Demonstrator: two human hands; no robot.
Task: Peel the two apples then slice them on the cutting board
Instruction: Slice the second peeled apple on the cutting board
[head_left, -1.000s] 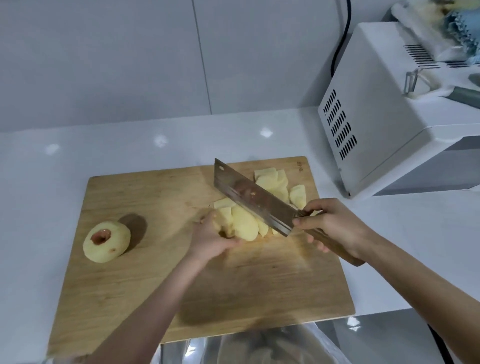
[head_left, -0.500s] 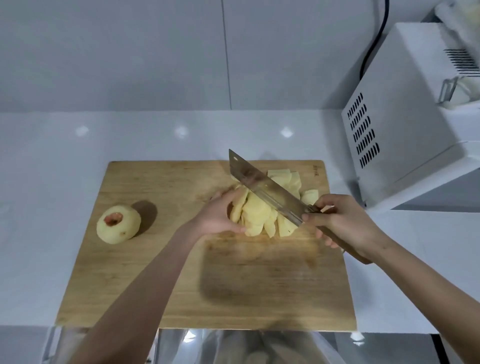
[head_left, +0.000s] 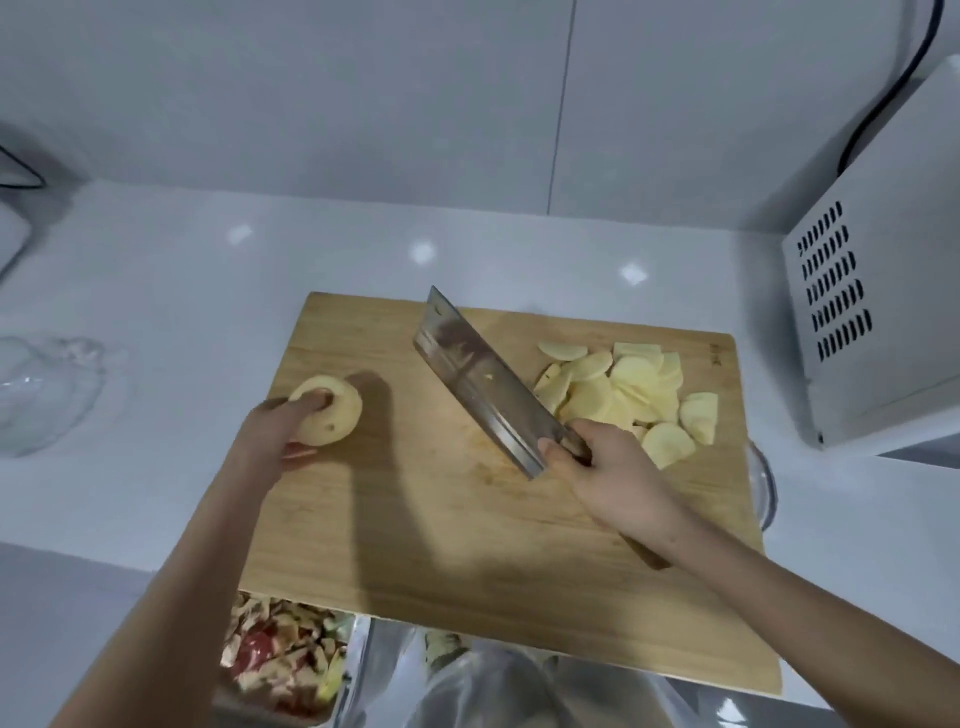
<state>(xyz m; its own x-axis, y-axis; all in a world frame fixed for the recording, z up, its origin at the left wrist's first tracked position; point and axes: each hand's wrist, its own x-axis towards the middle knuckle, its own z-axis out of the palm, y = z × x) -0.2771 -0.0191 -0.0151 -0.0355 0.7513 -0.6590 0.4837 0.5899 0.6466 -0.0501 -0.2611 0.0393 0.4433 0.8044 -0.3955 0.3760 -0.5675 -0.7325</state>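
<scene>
A wooden cutting board (head_left: 467, 561) lies on the white counter. A whole peeled apple (head_left: 335, 418) sits at the board's left edge, and my left hand (head_left: 278, 434) grips it from the left with fingers over its top. My right hand (head_left: 613, 473) holds a cleaver (head_left: 483, 389) by its handle, the blade lifted and angled toward the board's far side. A pile of pale apple slices (head_left: 628, 392) lies spread at the board's far right.
A white microwave (head_left: 878, 312) stands at the right with a black cable behind it. A clear glass bowl (head_left: 36, 389) sits at the left. Apple peels (head_left: 283, 649) fill a container below the board's near edge. A glass rim (head_left: 766, 483) shows under the board's right side.
My left hand left the sliced pile and moved left onto the whole peeled apple. The slices now lie spread at the far right. The cleaver lifted clear of them.
</scene>
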